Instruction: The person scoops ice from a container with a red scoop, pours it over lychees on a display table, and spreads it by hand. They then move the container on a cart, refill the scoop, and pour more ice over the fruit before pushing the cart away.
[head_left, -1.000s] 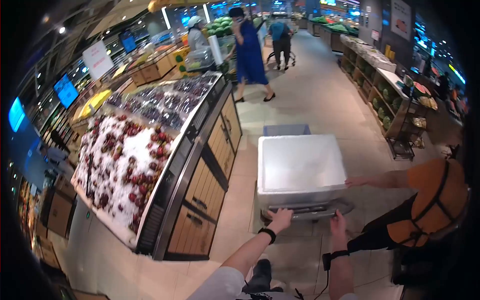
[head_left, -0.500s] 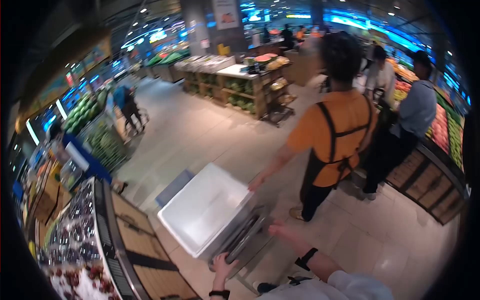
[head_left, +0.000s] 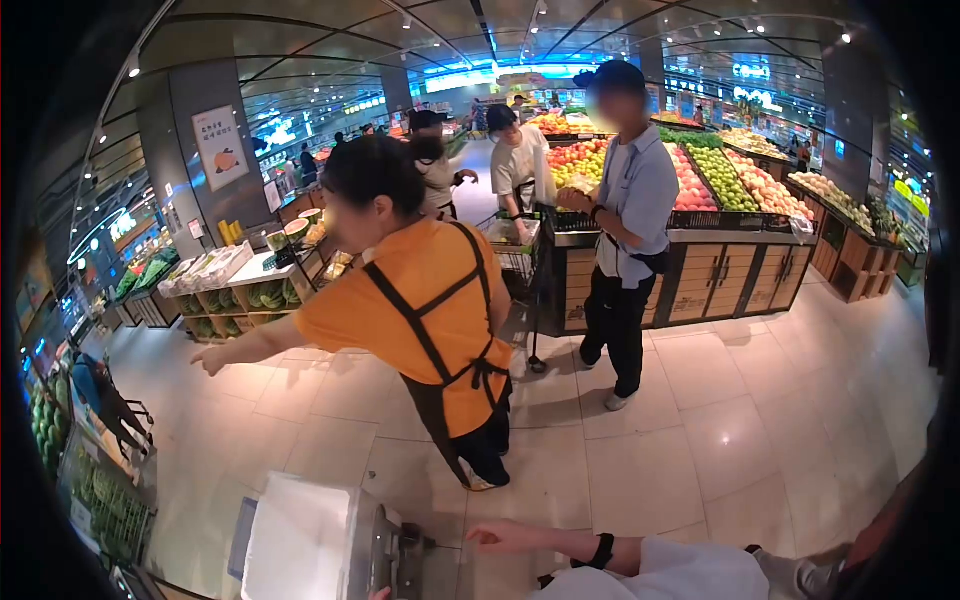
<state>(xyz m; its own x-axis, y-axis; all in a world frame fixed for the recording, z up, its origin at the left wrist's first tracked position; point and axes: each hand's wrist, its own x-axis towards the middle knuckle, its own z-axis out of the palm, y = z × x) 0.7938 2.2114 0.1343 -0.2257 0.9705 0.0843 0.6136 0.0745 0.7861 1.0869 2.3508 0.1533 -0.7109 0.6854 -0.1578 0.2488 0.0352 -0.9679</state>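
My right hand (head_left: pixel 497 536) reaches out at the lower middle, apart from the cart, with nothing in it and its fingers loosely bent. A dark band circles that wrist. Only a sliver of my left hand (head_left: pixel 380 594) shows at the bottom edge, by the near end of the cart handle (head_left: pixel 384 556); the rest is cut off. On the cart rests a white foam box (head_left: pixel 300 535), partly out of frame, with a blue-grey edge (head_left: pixel 242 538) along its far side.
Just ahead stands a person in an orange shirt and black apron (head_left: pixel 430 330), one arm stretched left. Behind is a person in a light blue shirt (head_left: pixel 635 200), beside a fruit stand (head_left: pixel 720 275). A shopping cart (head_left: pixel 515 250) and another person (head_left: pixel 520 165) are farther back.
My view has swung right and up, so the box and cart sit lower left. My right hand is farther from the handle. The orange-shirted person's arm has risen off the box and points left.
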